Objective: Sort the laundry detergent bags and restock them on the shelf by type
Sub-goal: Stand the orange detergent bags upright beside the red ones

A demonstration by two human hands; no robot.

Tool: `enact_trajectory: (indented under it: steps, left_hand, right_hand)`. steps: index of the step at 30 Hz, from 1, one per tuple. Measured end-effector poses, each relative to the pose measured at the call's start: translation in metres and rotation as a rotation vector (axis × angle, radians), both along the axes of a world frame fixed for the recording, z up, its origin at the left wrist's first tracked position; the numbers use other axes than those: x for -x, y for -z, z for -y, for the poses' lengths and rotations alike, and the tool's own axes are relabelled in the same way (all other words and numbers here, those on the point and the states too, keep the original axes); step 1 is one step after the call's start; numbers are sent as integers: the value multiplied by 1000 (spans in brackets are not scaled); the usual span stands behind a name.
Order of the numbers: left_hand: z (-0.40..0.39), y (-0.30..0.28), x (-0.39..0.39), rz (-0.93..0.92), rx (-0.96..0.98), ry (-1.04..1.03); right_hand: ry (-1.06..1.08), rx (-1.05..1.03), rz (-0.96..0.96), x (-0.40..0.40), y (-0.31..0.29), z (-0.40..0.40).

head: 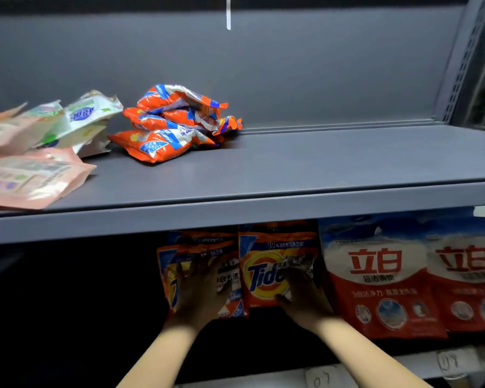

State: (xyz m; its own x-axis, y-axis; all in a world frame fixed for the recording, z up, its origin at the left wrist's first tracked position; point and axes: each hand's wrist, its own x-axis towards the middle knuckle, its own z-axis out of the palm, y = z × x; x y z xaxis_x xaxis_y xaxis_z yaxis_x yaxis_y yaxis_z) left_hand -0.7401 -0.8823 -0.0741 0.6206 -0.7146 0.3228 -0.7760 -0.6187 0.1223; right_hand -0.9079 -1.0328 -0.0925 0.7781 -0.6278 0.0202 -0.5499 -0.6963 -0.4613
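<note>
On the lower shelf stand orange Tide bags. My left hand point(198, 292) lies flat with spread fingers on the left Tide bag point(227, 278). My right hand point(303, 298) presses the lower right of the front Tide bag point(266, 275), thumb out to the left. To their right stand two red-and-white detergent bags point(378, 278). On the upper shelf point(291, 175) lies a heap of small orange bags point(165, 127), with white-green bags point(87, 119) and pink bags point(25, 177) to the left.
The right half of the upper shelf is bare grey metal. The lower shelf left of the Tide bags is dark and unreadable. White price-tag labels point(318, 379) sit on the lower shelf's front edge. A perforated upright point(462, 60) bounds the right side.
</note>
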Motion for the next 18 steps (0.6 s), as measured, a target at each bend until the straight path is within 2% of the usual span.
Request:
enact_trajectory:
  steps: [6,8,10,14,18]
  left_hand:
    - [-37,-49,46,2,-116,-160]
    - [-50,-66,62,-58,-73,-190]
    - [-68,-86,80,4,19,-198]
    - [-95,-120,93,262,300,-52]
    - [-111,-164,98,321,525,23]
  right_hand:
    - [-46,6,-52,27,-57,-24]
    - [-66,45,-32,38,-76,-36]
    - [-80,131,11,50,-98,-53]
    - [-149,243,332,69,-145,-88]
    - [-229,247,605,69,-187,-106]
